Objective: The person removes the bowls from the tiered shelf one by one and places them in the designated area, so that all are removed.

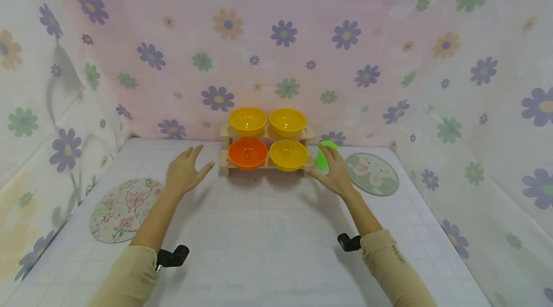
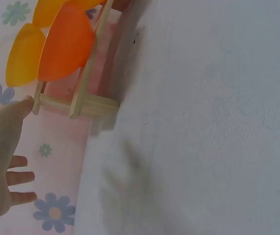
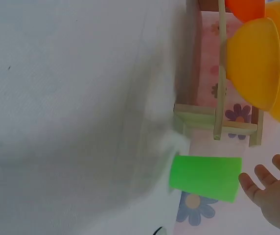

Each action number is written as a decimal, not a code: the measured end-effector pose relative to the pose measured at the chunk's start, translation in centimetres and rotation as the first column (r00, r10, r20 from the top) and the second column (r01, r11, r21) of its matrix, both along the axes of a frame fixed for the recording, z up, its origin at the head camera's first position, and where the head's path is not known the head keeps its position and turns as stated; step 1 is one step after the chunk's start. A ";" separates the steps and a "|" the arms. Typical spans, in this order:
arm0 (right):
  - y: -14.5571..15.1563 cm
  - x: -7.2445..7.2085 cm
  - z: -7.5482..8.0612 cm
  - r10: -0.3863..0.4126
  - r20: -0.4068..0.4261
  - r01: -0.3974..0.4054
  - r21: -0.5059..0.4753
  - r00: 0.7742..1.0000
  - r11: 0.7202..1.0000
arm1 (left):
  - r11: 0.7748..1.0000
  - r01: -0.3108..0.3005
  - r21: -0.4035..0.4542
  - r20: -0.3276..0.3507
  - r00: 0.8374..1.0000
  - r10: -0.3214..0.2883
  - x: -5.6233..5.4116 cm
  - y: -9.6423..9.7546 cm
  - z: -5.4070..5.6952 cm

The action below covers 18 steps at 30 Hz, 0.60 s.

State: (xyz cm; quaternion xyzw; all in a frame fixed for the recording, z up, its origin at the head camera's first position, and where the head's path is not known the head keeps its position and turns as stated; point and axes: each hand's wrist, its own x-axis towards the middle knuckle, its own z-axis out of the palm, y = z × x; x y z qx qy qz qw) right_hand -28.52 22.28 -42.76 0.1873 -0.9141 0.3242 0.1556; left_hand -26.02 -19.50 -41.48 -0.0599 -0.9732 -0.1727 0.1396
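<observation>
A two-tier wooden rack [image 1: 268,165] stands at the back of the table. On its lower tier sit an orange bowl [image 1: 248,154] and a yellow bowl [image 1: 288,155]; two more yellow bowls [image 1: 248,122] rest on the upper tier. My left hand [image 1: 183,171] is held to the left of the rack, thumb spread from the fingers, holding nothing. On the right, my right hand [image 1: 334,172] is also spread and holds nothing. It partly hides a bright green cup [image 3: 206,176], which stands beside the rack's right end.
A round mat with butterfly drawings [image 1: 125,208] lies at the left, partly under my left forearm. Another round mat with a rabbit picture [image 1: 375,176] lies at the right. Flowered cloth [image 1: 259,47] walls the table at the back and sides.
</observation>
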 end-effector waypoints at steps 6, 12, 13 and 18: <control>-1.3 -1.2 -0.8 0.074 0.087 -0.066 -0.094 0.993 0.993 | 0.984 0.092 0.150 -0.102 0.992 -0.077 -1.4 0.6 -1.5; -2.5 -1.6 -1.2 0.129 0.167 -0.087 -0.234 0.977 0.968 | 0.929 0.144 0.341 -0.095 0.988 -0.118 -2.4 1.6 -2.8; -2.7 -1.7 -1.2 0.137 0.181 -0.087 -0.260 0.974 0.962 | 0.915 0.144 0.377 -0.086 0.989 -0.121 -2.6 1.8 -2.9; -3.4 -2.3 -1.3 0.177 0.239 -0.095 -0.319 0.955 0.943 | 0.852 0.138 0.504 -0.071 0.990 -0.118 -3.5 2.7 -3.9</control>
